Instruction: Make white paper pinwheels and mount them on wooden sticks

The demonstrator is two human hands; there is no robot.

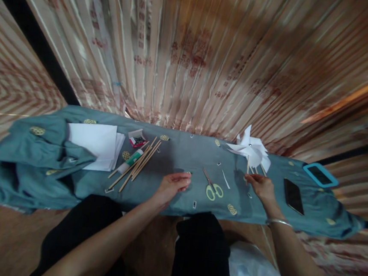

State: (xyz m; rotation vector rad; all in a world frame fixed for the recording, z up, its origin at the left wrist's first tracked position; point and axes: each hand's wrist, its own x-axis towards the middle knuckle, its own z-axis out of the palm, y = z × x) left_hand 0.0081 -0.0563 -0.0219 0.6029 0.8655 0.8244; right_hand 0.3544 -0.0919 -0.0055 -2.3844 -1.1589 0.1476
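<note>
My right hand (260, 186) pinches the lower end of a wooden stick under a white paper pinwheel (250, 150). More white blades and sticks overlap behind it, so I cannot tell how many pinwheels lie there. Over the middle of the cloth is my left hand (174, 184), its fingers drawn together; whatever may be between them is too small to see. Scissors (211, 189) with yellow-green handles lie between my hands, blades pointing away. Beside them rests a thin white paper strip (226, 179).
At left, white paper sheets (95, 141) are stacked, partly under folded cloth (40, 160). Wooden sticks (145, 162), a green-and-white glue stick (130, 161) and a small open red box (136, 139) lie nearby. A phone (293, 195) and a blue-framed object (320, 175) are at right.
</note>
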